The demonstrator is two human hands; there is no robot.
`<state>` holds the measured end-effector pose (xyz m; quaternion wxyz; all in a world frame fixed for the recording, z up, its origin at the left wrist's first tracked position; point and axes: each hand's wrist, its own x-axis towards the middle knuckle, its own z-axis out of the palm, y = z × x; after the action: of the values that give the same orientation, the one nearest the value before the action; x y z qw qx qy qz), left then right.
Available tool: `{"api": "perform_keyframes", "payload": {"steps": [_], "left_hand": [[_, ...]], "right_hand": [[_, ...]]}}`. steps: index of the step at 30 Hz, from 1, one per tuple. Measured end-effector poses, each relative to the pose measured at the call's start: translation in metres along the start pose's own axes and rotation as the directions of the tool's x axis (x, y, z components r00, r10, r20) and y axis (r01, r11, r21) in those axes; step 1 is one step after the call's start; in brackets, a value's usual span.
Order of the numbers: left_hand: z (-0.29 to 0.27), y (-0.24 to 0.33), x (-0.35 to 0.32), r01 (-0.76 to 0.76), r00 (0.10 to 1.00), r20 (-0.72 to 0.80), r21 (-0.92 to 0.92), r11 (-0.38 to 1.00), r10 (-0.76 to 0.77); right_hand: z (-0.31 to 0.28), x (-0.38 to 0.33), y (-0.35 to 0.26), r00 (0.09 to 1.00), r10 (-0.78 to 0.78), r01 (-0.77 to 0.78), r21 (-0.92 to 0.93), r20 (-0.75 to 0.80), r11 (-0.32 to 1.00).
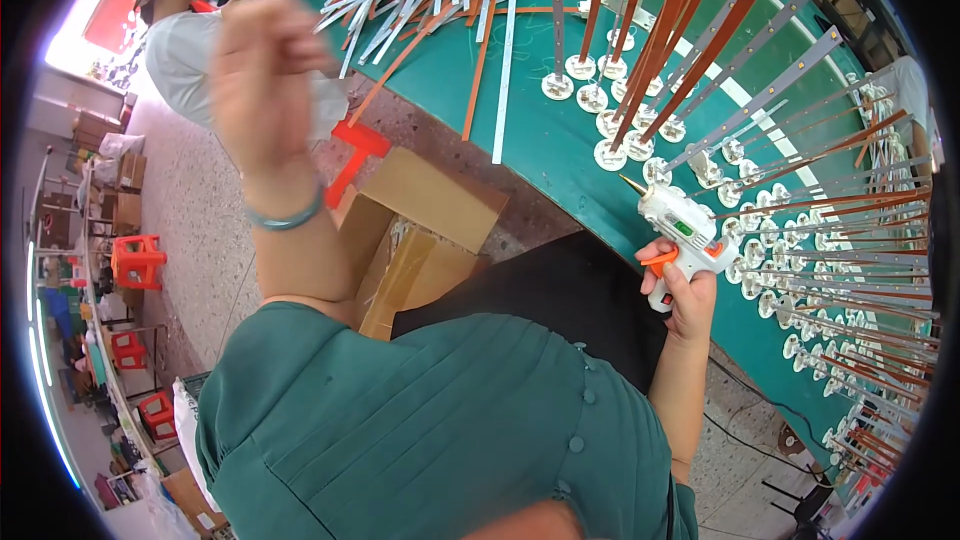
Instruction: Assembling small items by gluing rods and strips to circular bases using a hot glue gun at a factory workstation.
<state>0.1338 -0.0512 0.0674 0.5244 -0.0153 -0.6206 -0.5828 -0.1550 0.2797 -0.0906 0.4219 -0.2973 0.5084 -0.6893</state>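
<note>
My right hand [692, 300] is wrapped around the handle of a white hot glue gun [682, 218] with an orange trigger, one finger at that trigger. The gun's pointed nozzle aims up and left, over the near edge of the green table [560, 145]. Close past the nozzle, a round white base [610, 154] carries a tall brown strip. My left hand [265, 80] is raised at the upper left, away from the table, with a bracelet on its wrist. Motion smears its fingers, and nothing held shows clearly.
Several rows of white bases with upright strips [800, 270] crowd the table's right side. Loose white and brown strips [430, 0] lie heaped at the far left, some overhanging the edge. An open cardboard box [440, 195] and red stool [352, 155] stand below. A co-worker [185, 40] sits beyond.
</note>
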Motion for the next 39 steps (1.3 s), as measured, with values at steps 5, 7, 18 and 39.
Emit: {"api": "perform_keyframes", "payload": {"steps": [5,7,18,39], "left_hand": [[-0.099,0.184,0.001,-0.608,0.745,-0.400,-0.078,0.790,0.534],[-0.129,0.216,-0.006,-0.583,0.450,-0.561,0.405,0.705,0.695],[-0.095,-0.074,-0.034,0.231,0.927,-0.374,0.563,0.794,-0.005],[0.016,-0.239,-0.014,0.496,0.825,-0.011,0.495,0.713,-0.565]], "right_hand": [[0.002,0.001,-0.001,1.000,-0.004,0.003,0.034,0.024,0.999],[0.001,0.002,0.000,0.999,-0.001,-0.001,0.042,0.040,0.999],[-0.013,-0.050,-0.002,0.986,-0.012,0.001,-0.070,-0.167,0.998],[-0.337,-0.330,-0.115,0.564,-0.049,-0.535,-0.411,-0.824,0.738]]}}
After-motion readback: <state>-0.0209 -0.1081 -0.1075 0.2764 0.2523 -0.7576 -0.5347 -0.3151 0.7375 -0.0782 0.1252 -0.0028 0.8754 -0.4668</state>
